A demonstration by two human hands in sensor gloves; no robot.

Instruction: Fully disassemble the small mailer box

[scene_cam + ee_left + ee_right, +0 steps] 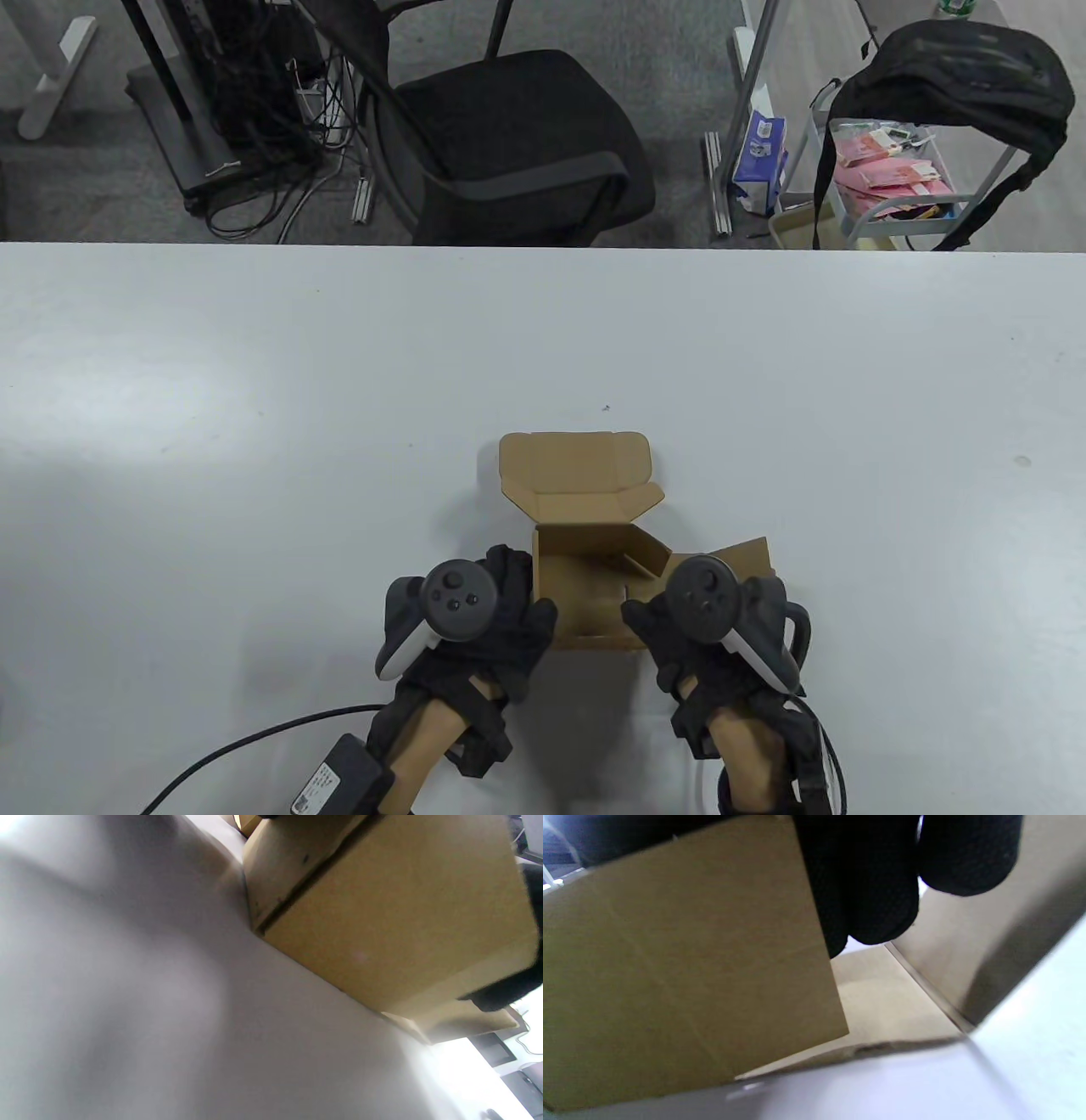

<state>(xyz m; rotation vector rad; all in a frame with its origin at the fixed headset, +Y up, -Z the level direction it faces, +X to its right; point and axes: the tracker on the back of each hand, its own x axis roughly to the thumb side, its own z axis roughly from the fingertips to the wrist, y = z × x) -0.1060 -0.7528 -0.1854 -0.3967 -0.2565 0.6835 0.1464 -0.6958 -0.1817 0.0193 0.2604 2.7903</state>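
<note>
A small brown cardboard mailer box point(590, 586) stands open on the white table point(254, 424), its lid point(575, 465) folded back away from me. My left hand point(509, 607) holds the box's left wall. My right hand point(657, 624) holds the right wall, where a side flap point(747, 556) is folded out. In the left wrist view the box's outer wall point(382, 921) fills the upper right. In the right wrist view my gloved fingers point(869, 891) lie over the edge of a brown panel point(670, 963).
A black adapter with a cable point(339, 777) lies at the table's front edge by my left forearm. Beyond the far edge stand a black chair point(509, 144) and a cart with a black bag point(950, 76).
</note>
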